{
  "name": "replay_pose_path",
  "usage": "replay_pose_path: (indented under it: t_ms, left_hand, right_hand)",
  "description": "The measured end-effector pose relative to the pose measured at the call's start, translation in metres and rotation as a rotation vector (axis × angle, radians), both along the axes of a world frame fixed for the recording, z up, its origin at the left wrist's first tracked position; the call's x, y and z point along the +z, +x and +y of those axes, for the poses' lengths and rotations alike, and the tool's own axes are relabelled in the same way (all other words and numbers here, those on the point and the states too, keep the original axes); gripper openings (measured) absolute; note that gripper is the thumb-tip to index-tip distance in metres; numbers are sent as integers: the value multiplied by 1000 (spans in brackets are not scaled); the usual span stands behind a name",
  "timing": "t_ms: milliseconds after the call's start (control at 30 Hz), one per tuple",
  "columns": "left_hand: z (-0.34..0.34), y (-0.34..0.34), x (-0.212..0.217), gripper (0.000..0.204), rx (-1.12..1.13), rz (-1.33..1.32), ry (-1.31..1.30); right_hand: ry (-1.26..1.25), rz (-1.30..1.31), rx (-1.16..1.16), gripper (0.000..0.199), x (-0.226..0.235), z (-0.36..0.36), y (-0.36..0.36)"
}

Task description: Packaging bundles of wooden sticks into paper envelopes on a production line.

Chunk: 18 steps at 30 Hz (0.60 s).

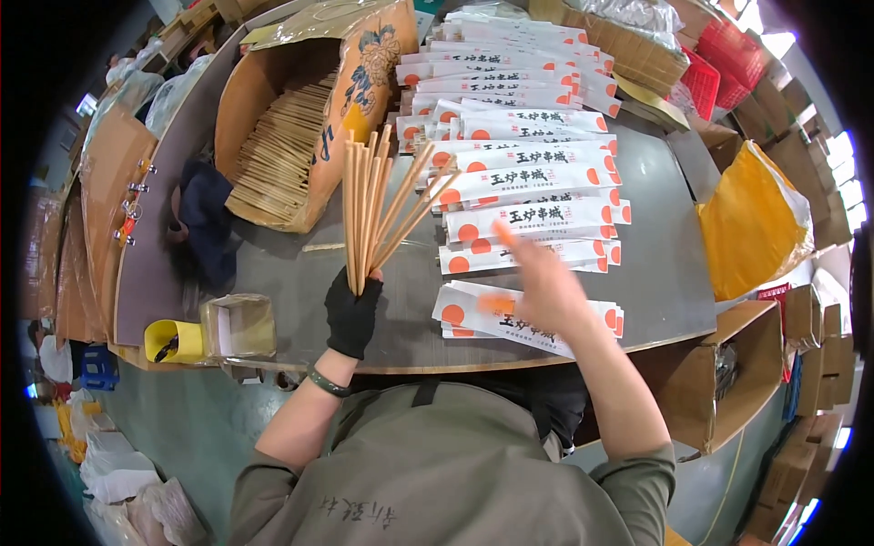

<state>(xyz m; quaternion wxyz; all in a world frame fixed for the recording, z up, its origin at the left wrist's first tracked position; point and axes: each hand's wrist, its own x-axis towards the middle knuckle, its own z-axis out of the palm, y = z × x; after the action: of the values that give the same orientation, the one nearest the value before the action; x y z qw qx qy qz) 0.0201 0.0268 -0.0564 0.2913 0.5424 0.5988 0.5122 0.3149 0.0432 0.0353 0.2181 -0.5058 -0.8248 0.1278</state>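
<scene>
My left hand [350, 318], in a black glove, is closed around the lower ends of a fanned bundle of wooden chopsticks [364, 214]. The bundle points up and away from me, with several sticks splaying to the right. My right hand [543, 289], blurred by motion, has orange covers on its fingertips. Its thumb and forefinger are spread apart, with nothing seen between them. It hovers above the nearest small stack of white paper chopstick sleeves [583, 314]; whether it touches them I cannot tell. More sleeves [528, 177] with orange dots lie overlapped in a long row beyond.
An open cardboard box [314, 182] on its side holds many loose chopsticks [278, 150] at the left. Near the table's front left edge are a yellow cup [175, 341] and a small carton [238, 326]. A yellow bag [756, 223] and an open carton [728, 378] stand right.
</scene>
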Motion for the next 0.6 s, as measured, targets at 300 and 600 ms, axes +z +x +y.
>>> replay_pose_path:
  t_ms: [300,600]
  left_hand:
    - [-9,10,34,21,-10,-247,-267]
    - [-22,0,47,22,60,-325,-304]
  right_hand:
    - [-155,-206,441,74,-5,-30,-12]
    - [240,-189,395,31,-24,-62,-15]
